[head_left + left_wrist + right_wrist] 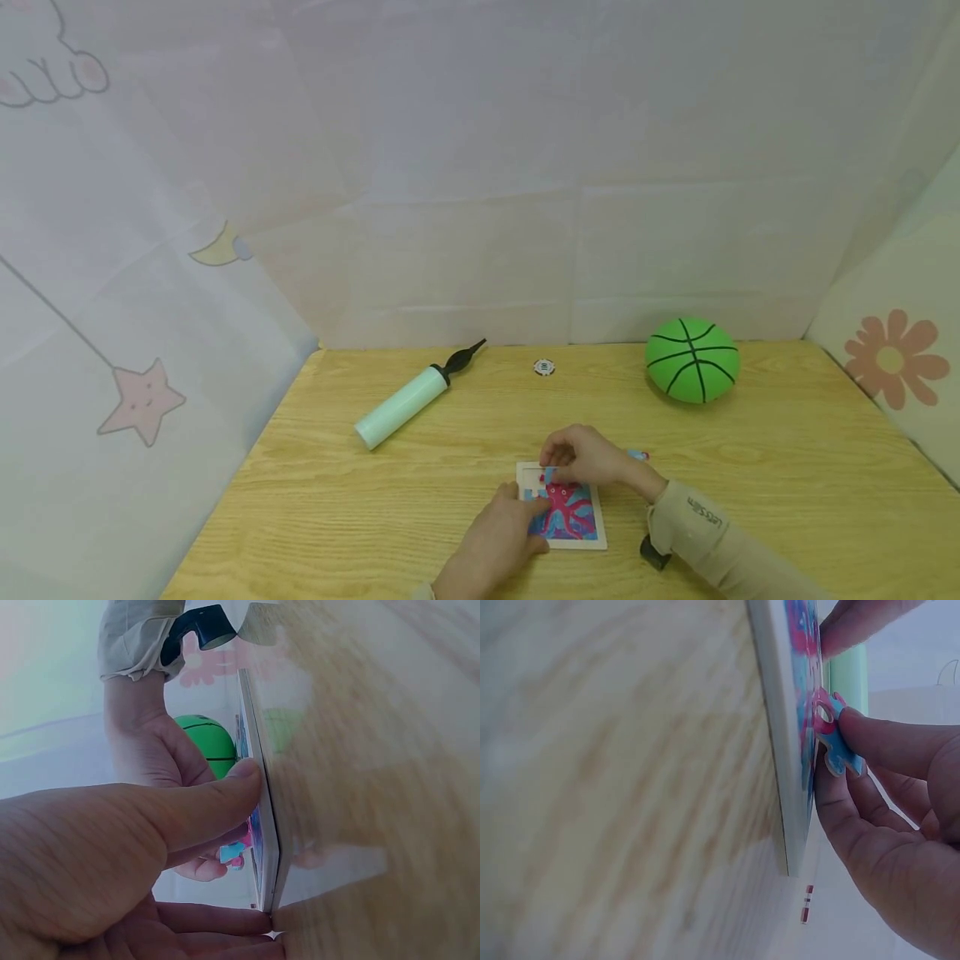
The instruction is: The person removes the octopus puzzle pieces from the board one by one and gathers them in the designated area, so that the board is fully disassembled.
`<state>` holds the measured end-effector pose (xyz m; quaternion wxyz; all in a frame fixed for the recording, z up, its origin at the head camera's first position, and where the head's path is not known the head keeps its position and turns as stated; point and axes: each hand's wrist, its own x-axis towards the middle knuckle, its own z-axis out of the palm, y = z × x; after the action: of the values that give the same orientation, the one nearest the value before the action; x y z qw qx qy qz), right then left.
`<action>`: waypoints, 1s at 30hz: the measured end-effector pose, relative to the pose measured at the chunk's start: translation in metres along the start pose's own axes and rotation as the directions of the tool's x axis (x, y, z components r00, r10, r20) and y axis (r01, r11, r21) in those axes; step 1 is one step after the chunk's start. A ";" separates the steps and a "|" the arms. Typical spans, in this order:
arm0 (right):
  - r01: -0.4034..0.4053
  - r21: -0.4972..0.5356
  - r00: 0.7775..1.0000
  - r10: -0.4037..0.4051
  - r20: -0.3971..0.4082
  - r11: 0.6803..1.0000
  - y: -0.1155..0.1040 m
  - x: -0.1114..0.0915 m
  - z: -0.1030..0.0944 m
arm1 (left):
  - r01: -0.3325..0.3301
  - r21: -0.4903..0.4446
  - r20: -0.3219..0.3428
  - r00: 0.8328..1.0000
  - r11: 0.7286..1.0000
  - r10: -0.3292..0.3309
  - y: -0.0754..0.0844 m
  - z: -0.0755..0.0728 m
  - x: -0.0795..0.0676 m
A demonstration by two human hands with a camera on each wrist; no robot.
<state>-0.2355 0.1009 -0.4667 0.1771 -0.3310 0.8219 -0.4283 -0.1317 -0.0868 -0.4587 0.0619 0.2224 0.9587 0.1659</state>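
One puzzle piece (838, 744), part-hidden, right hand (588, 457) pinching

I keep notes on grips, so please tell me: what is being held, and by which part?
The right hand pinches a puzzle piece by its blue part. The left hand touches the near edge of the puzzle frame.

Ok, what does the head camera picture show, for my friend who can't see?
A right hand pinches a blue and pink jigsaw piece over a white-framed, pink octopus puzzle that the left hand touches. Farther back on the yellowish wooden table are a mint-green cylindrical pump, a round white chip and a green ball with black lines.
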 end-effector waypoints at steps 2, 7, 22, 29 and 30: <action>-0.006 0.002 1.000 0.006 0.000 1.000 0.000 0.000 0.000 | -0.014 0.016 -0.009 1.000 1.000 0.014 0.000 0.000 0.000; -0.028 0.009 1.000 0.028 0.004 1.000 0.001 0.002 0.000 | -0.020 0.019 -0.022 1.000 1.000 0.021 -0.001 0.000 -0.001; -0.045 0.098 0.999 0.045 0.009 0.994 0.007 0.001 -0.001 | -0.019 0.048 0.008 1.000 0.999 0.019 0.000 0.000 -0.001; -0.055 0.131 0.998 0.055 0.009 0.990 0.006 0.000 0.000 | -0.021 0.039 0.012 1.000 0.999 0.021 0.000 0.000 -0.001; -0.056 0.135 0.998 0.055 0.009 0.989 0.005 0.001 0.001 | -0.020 0.037 0.015 1.000 0.999 0.019 0.000 0.000 -0.001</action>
<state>-0.2376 0.1024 -0.4715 0.2130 -0.2966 0.7995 -0.4769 -0.1304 -0.0875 -0.4589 0.0633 0.2342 0.9589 0.1470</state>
